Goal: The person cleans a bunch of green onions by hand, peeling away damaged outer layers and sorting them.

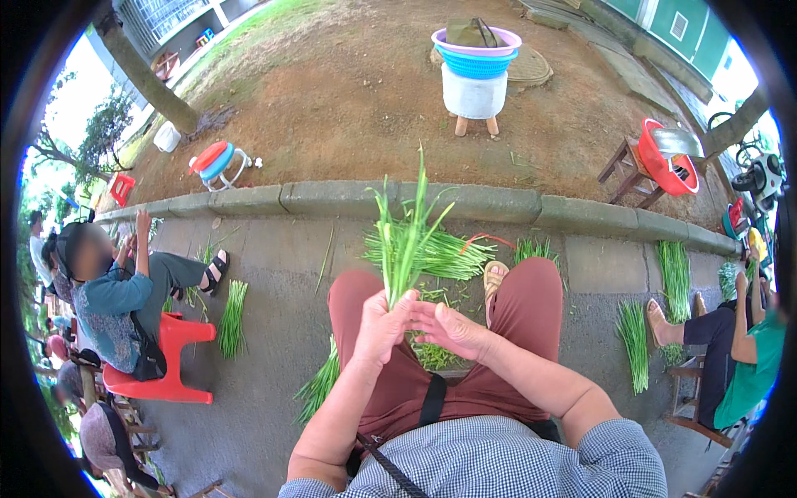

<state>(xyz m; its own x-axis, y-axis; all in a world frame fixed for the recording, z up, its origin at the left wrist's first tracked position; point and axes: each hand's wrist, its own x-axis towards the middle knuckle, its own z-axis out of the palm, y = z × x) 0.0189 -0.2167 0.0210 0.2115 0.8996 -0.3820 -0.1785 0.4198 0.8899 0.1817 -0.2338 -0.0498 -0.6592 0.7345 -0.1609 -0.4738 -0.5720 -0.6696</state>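
My left hand [384, 327] is closed around a small bunch of green chives [404, 249], its leaf tips pointing up and away from me. Beside it, my right hand [452, 329] has its fingers stretched toward the lower end of the bunch, close to the left fingers; I cannot tell whether they touch the stalks. Beyond my knees lies a loose pile of chives [448, 254] on the pavement. Short green trimmings [436, 355] are scattered between my legs. Another bundle of chives [322, 383] rests by my left thigh.
At left, a person [116, 286] sits on a red plastic chair [178, 349], near a chive bundle [233, 319]. Another person [751, 349] sits at right by more bundles [634, 344]. A stone curb [332, 199] crosses ahead; beyond it stand stacked basins [476, 62] and a red basin [664, 162].
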